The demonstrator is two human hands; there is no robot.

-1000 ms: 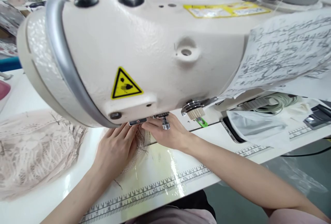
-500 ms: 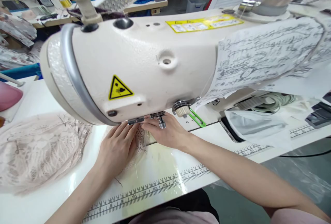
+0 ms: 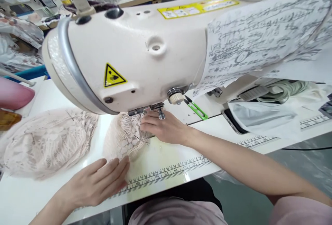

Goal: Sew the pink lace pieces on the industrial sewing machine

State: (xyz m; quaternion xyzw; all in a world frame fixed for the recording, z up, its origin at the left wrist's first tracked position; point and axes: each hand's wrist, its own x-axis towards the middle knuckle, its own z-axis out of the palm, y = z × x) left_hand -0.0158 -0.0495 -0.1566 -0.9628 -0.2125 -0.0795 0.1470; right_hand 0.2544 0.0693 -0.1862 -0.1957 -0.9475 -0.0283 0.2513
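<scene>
A pale pink lace piece (image 3: pixel 127 138) lies on the sewing machine bed, its upper end under the head of a white sewing machine (image 3: pixel 129 52). My right hand (image 3: pixel 164 126) is closed on the lace's right edge beside the presser area. Its fingertips are partly hidden by the machine's metal parts. Fingers stretched out, my left hand (image 3: pixel 95 181) is at the near edge of the lace, palm over the table; whether its fingertips touch the lace I cannot tell. A second pile of pink lace (image 3: pixel 49 142) with loose dark threads rests to the left.
Green thread snips (image 3: pixel 197 110) lie behind my right wrist. A phone (image 3: pixel 234 121) sits under a grey-white cloth (image 3: pixel 259 117) at the right. A printed ruler (image 3: pixel 166 174) runs along the table's front. A pink rounded object (image 3: pixel 15 93) stands at the far left.
My left hand has come off the lace near the needle and moved down toward the front edge, uncovering the lace. My right hand stays by the needle area. The view has shifted slightly.
</scene>
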